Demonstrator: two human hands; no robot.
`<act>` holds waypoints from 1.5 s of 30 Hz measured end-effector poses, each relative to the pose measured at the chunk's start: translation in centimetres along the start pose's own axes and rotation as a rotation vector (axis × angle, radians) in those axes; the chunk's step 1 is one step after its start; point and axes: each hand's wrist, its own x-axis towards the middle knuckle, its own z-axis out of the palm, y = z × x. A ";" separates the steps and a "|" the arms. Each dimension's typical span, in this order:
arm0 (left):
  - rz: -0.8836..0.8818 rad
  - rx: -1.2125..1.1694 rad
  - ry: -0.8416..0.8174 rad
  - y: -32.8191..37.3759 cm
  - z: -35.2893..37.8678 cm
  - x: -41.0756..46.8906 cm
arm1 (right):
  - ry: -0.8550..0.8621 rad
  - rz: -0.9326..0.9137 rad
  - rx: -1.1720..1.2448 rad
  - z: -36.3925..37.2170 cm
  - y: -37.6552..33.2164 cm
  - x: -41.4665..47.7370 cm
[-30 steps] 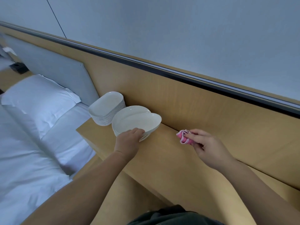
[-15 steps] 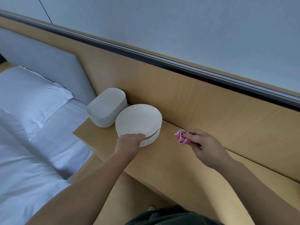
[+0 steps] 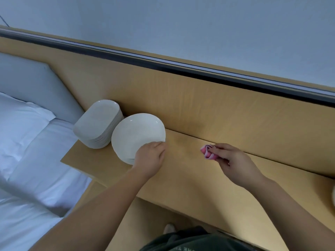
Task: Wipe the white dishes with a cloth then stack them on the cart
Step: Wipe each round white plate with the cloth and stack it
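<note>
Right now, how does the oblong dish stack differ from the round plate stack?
The oblong dish stack has rounded-rectangle dishes; the round plate stack has circular ones. The oblong dish stack sits untouched nearer the bed, while the left hand grips the round plate stack's near rim. Both are white and rest on the wooden ledge.

glossy white plates (image 3: pixel 137 132); matt wooden shelf (image 3: pixel 208 187)

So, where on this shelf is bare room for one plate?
Bare wood lies between the left hand, on the round white plates, and the right hand holding the pink cloth. The light wooden shelf is crowded at left: oblong white dishes stand beside the plates.
</note>
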 end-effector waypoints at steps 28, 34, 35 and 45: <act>0.555 -0.149 -0.485 42.9 17.8 8.0 | 0.557 0.567 -0.280 -18.6 14.4 -31.9; 0.463 -0.181 -0.598 49.2 20.9 9.6 | 0.502 0.612 -0.310 -21.4 17.5 -33.6; 0.454 -0.187 -0.617 49.9 21.4 9.9 | 0.481 0.627 -0.306 -21.6 18.1 -33.9; 0.336 -0.211 -0.627 52.8 23.5 10.2 | 0.446 0.624 -0.258 -21.8 21.4 -35.5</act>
